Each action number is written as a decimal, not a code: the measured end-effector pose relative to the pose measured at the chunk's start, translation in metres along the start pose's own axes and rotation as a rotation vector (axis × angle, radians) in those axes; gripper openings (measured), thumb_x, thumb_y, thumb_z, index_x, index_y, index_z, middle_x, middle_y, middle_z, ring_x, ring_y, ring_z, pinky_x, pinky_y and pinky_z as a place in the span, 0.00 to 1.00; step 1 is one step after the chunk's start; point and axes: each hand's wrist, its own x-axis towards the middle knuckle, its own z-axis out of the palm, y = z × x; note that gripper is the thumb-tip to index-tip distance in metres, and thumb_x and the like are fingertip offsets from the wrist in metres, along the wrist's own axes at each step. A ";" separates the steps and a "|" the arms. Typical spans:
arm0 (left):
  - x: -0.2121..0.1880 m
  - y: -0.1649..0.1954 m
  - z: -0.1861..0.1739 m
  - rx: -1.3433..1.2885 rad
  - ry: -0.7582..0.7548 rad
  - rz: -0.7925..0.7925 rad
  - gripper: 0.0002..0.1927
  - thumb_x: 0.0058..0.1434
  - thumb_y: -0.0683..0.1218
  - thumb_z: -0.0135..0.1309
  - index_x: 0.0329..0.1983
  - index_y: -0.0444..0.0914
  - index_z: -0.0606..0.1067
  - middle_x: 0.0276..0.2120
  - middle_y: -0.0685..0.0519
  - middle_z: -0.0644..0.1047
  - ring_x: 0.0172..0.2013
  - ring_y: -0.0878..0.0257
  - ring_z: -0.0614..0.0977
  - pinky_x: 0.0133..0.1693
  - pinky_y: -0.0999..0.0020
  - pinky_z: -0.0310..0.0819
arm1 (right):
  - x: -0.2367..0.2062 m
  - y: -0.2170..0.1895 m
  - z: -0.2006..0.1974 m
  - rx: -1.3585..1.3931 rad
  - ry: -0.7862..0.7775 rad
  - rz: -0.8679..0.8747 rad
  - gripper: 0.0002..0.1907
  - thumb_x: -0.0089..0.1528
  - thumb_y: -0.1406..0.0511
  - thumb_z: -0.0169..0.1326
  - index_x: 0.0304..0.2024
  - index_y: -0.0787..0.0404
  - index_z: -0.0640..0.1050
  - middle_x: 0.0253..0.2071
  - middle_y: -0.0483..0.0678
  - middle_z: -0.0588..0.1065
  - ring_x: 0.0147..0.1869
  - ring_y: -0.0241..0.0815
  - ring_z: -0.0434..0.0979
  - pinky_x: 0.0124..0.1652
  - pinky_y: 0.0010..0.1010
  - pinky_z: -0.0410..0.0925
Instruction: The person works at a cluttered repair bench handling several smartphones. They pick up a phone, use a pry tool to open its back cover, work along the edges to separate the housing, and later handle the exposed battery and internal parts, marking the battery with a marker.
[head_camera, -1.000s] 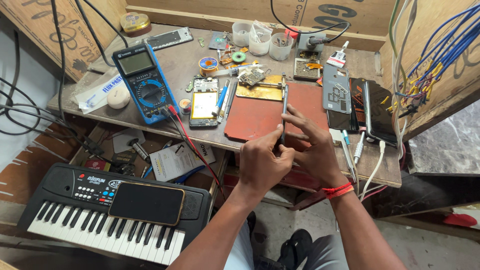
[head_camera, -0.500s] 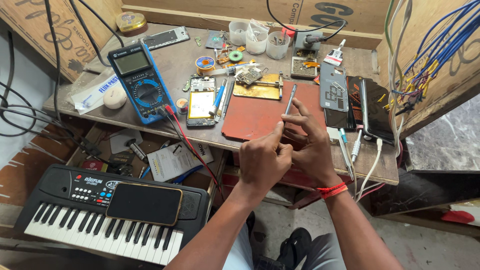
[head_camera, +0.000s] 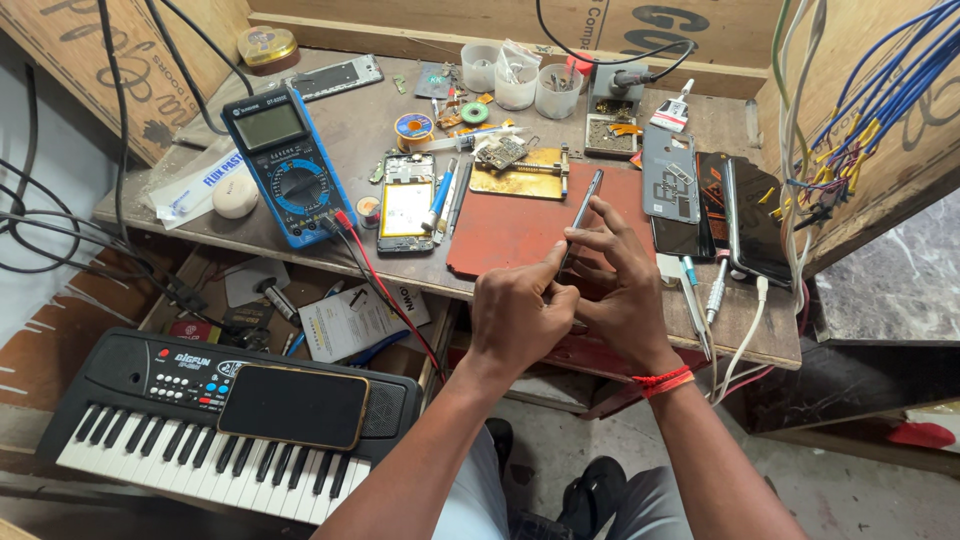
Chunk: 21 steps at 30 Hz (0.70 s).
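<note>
Here both hands, left hand (head_camera: 520, 310) and right hand (head_camera: 625, 290), pinch a thin phone (head_camera: 583, 212) edge-on above the red mat (head_camera: 510, 235) on the counter (head_camera: 340, 130).

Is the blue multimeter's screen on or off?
Off, it seems: the blue multimeter lies face up on the bench with a blank grey display, no digits showing.

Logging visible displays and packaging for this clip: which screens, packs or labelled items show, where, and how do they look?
Multimeter: bench left, blue case, grey blank screen, round dial.
White tube: left of the multimeter, flat, blue print.
Phone: lying on the keyboard, dark blank screen, gold edge.
Opened phone: bench middle, yellow inside.
Thin phone: held edge-on by both hands.
</note>
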 end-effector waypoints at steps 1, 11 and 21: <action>0.000 -0.001 -0.001 -0.007 -0.006 0.006 0.22 0.52 0.41 0.58 0.51 0.32 0.81 0.20 0.42 0.77 0.20 0.52 0.80 0.28 0.58 0.75 | 0.000 0.000 0.000 -0.001 0.002 0.008 0.29 0.51 0.71 0.69 0.55 0.59 0.78 0.72 0.58 0.64 0.68 0.50 0.75 0.58 0.37 0.76; 0.000 -0.001 -0.005 -0.058 -0.022 -0.016 0.23 0.53 0.41 0.57 0.53 0.33 0.80 0.23 0.41 0.79 0.22 0.52 0.82 0.30 0.59 0.77 | 0.002 -0.006 -0.004 -0.011 -0.026 0.009 0.31 0.50 0.70 0.69 0.56 0.58 0.78 0.72 0.56 0.65 0.67 0.48 0.74 0.60 0.37 0.74; -0.007 -0.016 -0.013 -0.211 -0.022 0.037 0.24 0.55 0.39 0.60 0.58 0.34 0.78 0.43 0.41 0.83 0.43 0.53 0.88 0.46 0.64 0.82 | 0.002 -0.010 -0.010 0.345 -0.194 0.186 0.37 0.52 0.74 0.57 0.66 0.59 0.71 0.78 0.51 0.55 0.65 0.51 0.79 0.56 0.36 0.74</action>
